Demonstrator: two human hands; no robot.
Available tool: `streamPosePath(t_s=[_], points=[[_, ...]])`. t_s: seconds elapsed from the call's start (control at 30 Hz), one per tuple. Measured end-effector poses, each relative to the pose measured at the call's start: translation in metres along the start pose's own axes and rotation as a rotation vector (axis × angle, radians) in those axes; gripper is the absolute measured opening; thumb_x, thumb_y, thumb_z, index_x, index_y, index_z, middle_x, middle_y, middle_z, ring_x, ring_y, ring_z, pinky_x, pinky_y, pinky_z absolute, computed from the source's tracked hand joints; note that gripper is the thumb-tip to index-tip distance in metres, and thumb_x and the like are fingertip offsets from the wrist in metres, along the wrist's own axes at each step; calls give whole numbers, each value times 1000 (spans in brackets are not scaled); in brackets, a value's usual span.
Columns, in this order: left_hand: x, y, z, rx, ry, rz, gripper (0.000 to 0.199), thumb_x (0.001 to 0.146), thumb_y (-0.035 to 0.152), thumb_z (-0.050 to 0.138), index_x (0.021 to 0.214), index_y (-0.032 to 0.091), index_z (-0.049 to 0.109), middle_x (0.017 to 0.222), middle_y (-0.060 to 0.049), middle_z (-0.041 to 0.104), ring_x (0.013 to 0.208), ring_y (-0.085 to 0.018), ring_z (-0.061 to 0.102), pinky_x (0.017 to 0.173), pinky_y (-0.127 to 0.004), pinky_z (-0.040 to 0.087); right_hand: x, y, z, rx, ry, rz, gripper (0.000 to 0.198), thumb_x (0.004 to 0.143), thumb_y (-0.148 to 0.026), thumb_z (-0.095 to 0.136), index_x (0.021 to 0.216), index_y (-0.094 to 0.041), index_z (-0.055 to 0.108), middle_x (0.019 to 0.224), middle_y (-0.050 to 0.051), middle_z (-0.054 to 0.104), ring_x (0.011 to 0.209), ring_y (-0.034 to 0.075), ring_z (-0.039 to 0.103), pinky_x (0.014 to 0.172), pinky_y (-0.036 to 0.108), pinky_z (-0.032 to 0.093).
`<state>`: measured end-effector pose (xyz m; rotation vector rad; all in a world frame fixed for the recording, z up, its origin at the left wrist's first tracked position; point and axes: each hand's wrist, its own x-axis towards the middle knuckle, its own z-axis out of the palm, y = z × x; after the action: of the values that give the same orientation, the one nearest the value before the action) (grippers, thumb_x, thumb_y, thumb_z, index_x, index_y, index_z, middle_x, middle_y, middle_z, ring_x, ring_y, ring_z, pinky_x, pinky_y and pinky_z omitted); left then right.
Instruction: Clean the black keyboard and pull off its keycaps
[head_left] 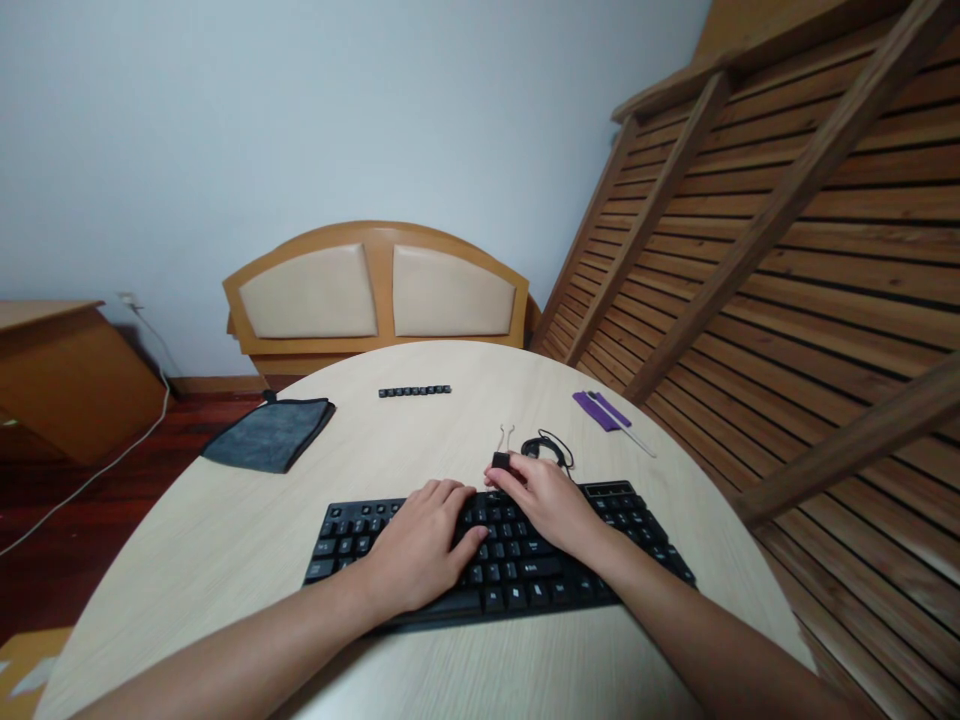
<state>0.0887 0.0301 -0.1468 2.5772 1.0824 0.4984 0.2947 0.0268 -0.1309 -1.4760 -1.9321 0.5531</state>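
Note:
A black keyboard [540,590] lies across the near part of the round table, in front of me. My left hand [424,540] rests palm down over its left-middle keys, fingers stretched out and holding nothing. My right hand [551,497] is above the top edge of the keyboard, right of the middle. Its thumb and fingers pinch the black handle of a wire keycap puller [501,459], whose two hooked wires point away from me. Beneath both hands, part of the keyboard is hidden. Farther back sits a straight row of small black keycaps [415,391].
On the pale round table [187,580], a dark grey cloth [266,437] lies at left. A coiled black cable [551,445] is behind the keyboard. At right, a thin white-handled brush [634,435] lies across a purple cloth [596,410]. Wooden slats [787,300] lean at right.

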Motion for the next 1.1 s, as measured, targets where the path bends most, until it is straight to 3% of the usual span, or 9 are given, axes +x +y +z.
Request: streamPosePath(t_s=[0.2, 0.37, 0.47, 0.57, 0.7, 0.9, 1.1], points=[[0, 1, 0, -9, 5, -6, 37, 95, 38, 52, 125, 16, 55, 119, -11, 62, 111, -29, 56, 99, -48, 46, 3, 5, 3, 199, -34, 30, 30, 97, -42, 51, 87, -18, 67, 87, 4, 75, 81, 19, 69, 70, 26, 47], [1, 2, -2, -39, 20, -20, 35, 94, 37, 53, 123, 17, 56, 117, -10, 63, 110, -28, 57, 98, -48, 46, -1, -1, 0, -102, -58, -55, 33, 97, -40, 52, 74, -19, 64, 71, 2, 70, 68, 18, 65, 60, 27, 40], [0, 2, -1, -75, 55, -58, 33, 94, 35, 52, 121, 17, 56, 115, -10, 64, 110, -28, 58, 98, -48, 47, -3, -4, -3, -221, -52, -128, 34, 98, -39, 51, 73, -19, 65, 75, 4, 70, 72, 19, 65, 64, 27, 39], [0, 1, 0, -92, 68, -86, 33, 94, 35, 51, 121, 16, 55, 114, -12, 64, 110, -29, 58, 97, -48, 48, -3, -4, -5, -232, -48, -76, 34, 98, -41, 50, 79, -19, 67, 74, 4, 71, 70, 19, 66, 62, 27, 39], [0, 0, 1, -94, 74, -68, 33, 93, 35, 52, 120, 16, 56, 113, -12, 65, 109, -29, 60, 96, -49, 49, 2, 4, -6, -32, -60, 10, 34, 98, -42, 49, 82, -19, 69, 80, 5, 74, 74, 20, 69, 63, 27, 45], [1, -4, 3, -166, 119, -89, 33, 93, 36, 55, 119, 17, 57, 114, -12, 66, 108, -30, 61, 93, -50, 50, 12, 20, -1, 472, -67, 136, 35, 91, -49, 56, 87, -15, 66, 82, 8, 75, 83, 23, 73, 79, 35, 56], [8, -8, 3, -504, 169, -153, 30, 88, 32, 62, 115, 18, 56, 106, -9, 69, 102, -24, 65, 93, -43, 51, 8, 8, 3, 561, 58, 148, 41, 85, -54, 64, 91, -14, 69, 88, 10, 76, 83, 23, 73, 80, 36, 58]])
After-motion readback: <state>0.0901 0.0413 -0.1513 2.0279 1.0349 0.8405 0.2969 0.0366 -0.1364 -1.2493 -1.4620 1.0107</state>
